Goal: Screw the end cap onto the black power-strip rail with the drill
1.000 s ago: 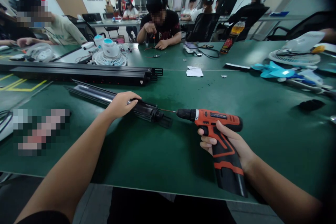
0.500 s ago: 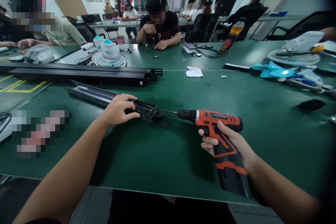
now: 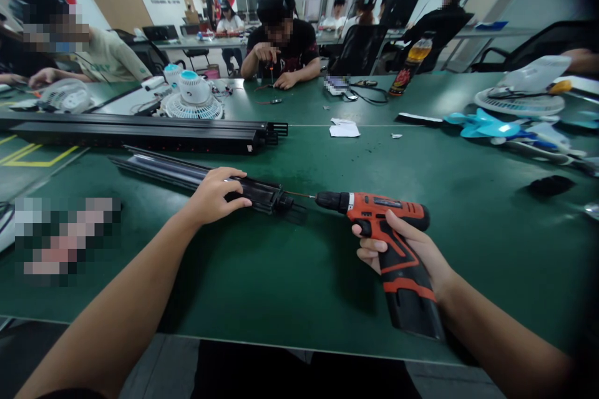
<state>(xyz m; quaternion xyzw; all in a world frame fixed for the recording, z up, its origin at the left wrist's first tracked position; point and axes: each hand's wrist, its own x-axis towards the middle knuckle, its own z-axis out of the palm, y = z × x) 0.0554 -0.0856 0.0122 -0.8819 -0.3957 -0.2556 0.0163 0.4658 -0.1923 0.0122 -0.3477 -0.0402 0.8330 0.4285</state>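
Observation:
My right hand (image 3: 397, 243) is wrapped round the grip of an orange and black cordless drill (image 3: 388, 207), which points left. A long thin bit (image 3: 299, 194) runs from its chuck to the end of a long black profile (image 3: 163, 168); whether the tip sits in a screw is too small to tell. My left hand (image 3: 219, 196) lies over the profile near its right end, thumb on the near side and fingers across the top. At that end a dark plastic fitting (image 3: 283, 202) with thin prongs sticks out.
Behind lie more long black profiles (image 3: 131, 135). Fan parts (image 3: 194, 96) stand at the back left, blue fan blades (image 3: 486, 123) at the right. A drink bottle (image 3: 412, 65) and a paper scrap (image 3: 345, 129) are farther back. A co-worker (image 3: 281, 37) sits opposite.
The drill has tilted slightly, its battery end a little higher. My left hand still holds the profile in the same place. The whole view has shifted slightly.

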